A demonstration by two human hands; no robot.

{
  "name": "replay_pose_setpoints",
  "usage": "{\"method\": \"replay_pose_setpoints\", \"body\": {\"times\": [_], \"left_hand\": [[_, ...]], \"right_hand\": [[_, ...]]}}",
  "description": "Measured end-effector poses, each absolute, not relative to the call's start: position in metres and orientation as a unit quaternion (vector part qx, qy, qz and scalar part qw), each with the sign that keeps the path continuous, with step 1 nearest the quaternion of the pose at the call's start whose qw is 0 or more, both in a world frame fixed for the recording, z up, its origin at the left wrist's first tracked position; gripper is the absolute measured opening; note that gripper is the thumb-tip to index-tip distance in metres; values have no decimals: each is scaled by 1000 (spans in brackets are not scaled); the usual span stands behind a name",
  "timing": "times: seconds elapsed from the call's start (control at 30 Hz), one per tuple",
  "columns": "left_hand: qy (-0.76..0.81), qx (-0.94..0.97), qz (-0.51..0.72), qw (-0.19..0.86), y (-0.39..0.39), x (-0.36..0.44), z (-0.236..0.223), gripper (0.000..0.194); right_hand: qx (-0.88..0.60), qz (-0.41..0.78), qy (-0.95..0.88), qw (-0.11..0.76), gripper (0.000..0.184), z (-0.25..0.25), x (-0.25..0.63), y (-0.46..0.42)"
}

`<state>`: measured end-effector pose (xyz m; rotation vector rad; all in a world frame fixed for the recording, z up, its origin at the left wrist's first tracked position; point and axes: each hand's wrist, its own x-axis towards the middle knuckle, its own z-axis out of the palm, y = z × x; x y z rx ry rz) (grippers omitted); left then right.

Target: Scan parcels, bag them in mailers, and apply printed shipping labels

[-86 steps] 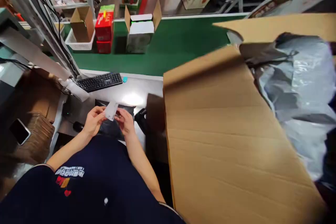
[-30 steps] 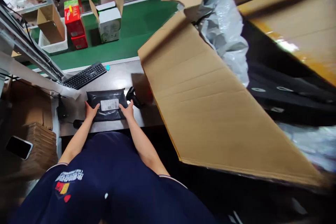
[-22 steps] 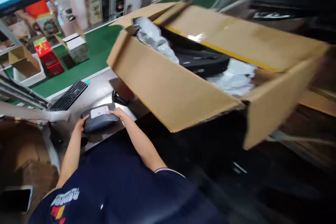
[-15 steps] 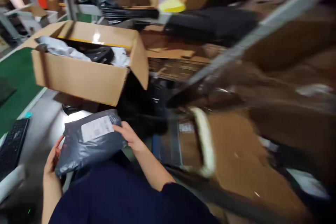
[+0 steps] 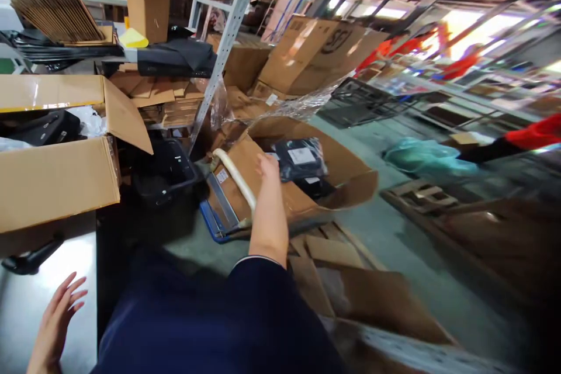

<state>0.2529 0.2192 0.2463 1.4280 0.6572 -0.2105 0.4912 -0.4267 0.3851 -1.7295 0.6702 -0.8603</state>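
Observation:
My right hand is stretched out over the rim of an open cardboard box standing on a low cart. The fingers are loose and hold nothing. A dark grey parcel with a white label lies just beyond the fingertips, inside that box, on top of other dark parcels. My left hand hovers at the lower left over the grey table, fingers spread and empty.
A large open carton of black bags sits on the table at the left, a black scanner below it. A black bin, the cart's white handle, shelving stacked with cardboard, flat cardboard on the floor, a green bag, and a red sleeve at the right.
I stuck a label on the parcel, pressed it down, lifted the parcel with both hands and turned right. The parcel has left my hands and now lies in the box on the cart.

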Motion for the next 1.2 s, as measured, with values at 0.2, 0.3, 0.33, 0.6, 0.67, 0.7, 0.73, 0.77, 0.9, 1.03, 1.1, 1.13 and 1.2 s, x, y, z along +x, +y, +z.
{"method": "replay_pose_setpoints", "body": {"times": [0.2,0.3,0.33,0.6,0.67,0.7,0.73,0.77,0.9,1.03,1.1,1.13,1.2], "left_hand": [[402,753,208,478,264,297,332,67],[310,800,351,374,266,350,399,58],[262,817,387,338,263,372,415,52],[48,957,280,63,232,547,404,59],[65,960,271,42,230,559,387,61],[68,958,276,40,229,561,380,61],[68,955,284,43,229,561,374,60],[67,951,297,46,229,560,369,59],[63,935,342,65,227,557,356,60],[31,916,393,69,227,564,345,62],[18,903,424,67,228,568,339,61],[14,897,436,68,228,570,337,60],[12,889,452,73,229,571,334,58]], "right_hand": [[-728,-164,176,642,18,433,624,-305],[-747,-125,-58,650,27,487,689,-218],[-747,-99,-137,642,31,503,707,-187],[-823,136,-511,205,33,521,791,92],[-847,150,-507,55,39,500,811,155],[-853,165,-495,3,42,490,821,181],[-854,189,-483,-30,45,480,830,203],[-852,216,-475,-50,47,471,837,219],[-851,237,-462,-72,65,463,853,233],[-872,47,-487,-16,69,499,884,215],[-871,-75,-484,20,69,517,912,225],[-867,-123,-482,35,69,522,928,238],[-856,-179,-482,52,63,519,956,275]]}}
